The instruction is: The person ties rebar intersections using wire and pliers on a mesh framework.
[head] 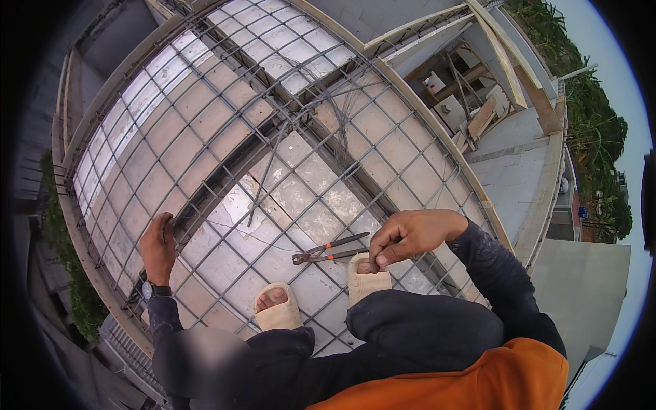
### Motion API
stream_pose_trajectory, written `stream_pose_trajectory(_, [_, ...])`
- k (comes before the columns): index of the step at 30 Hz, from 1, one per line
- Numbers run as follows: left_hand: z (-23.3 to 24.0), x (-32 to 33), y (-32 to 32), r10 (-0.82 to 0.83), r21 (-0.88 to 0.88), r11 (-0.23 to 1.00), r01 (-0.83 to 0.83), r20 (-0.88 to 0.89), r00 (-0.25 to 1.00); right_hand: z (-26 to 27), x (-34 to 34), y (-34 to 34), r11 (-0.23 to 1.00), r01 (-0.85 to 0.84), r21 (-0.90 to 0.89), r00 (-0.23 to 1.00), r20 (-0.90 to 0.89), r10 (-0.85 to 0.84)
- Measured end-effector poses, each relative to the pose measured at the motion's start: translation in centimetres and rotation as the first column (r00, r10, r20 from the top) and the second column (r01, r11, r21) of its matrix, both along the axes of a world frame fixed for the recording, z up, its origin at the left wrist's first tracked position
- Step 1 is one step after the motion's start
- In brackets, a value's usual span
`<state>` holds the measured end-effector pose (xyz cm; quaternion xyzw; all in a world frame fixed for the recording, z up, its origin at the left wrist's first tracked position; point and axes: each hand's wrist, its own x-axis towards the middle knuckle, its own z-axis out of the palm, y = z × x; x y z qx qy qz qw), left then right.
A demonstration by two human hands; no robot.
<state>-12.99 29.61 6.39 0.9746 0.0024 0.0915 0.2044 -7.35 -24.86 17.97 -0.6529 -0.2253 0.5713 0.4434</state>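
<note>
A thin tie wire stretches between my two hands, passing close to the pincers. My left hand, with a watch on its wrist, pinches one end over the left side of the rebar mesh. At the right, my right hand holds the other end between thumb and fingers, just above my sandalled foot. End-cutting pincers with dark, orange-banded handles lie on the mesh, their jaws pointing left. Those handles spread apart and reach towards my right hand.
A tangled bundle of tie wire lies on the mesh ahead. Dark beam channels run between the formwork panels below. Timber edge boards border the deck. A lower area with loose boards sits beyond at right.
</note>
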Motion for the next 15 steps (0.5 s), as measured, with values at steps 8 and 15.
stream_pose_trajectory(8, [-0.4,-1.8,-6.6,-0.327,-0.057,0.945,0.322,-0.13,0.936,-5.1,2.3,-8.9,0.769,0.158,-0.619,0.889,0.428,0.162])
stream_pose_trajectory(15, [-1.1,-1.4,-6.5,-0.446,-0.078,0.895,0.439,-0.208,0.871,-10.4,-7.7,-9.8,0.77,-0.307,-0.56,0.887,-0.461,0.018])
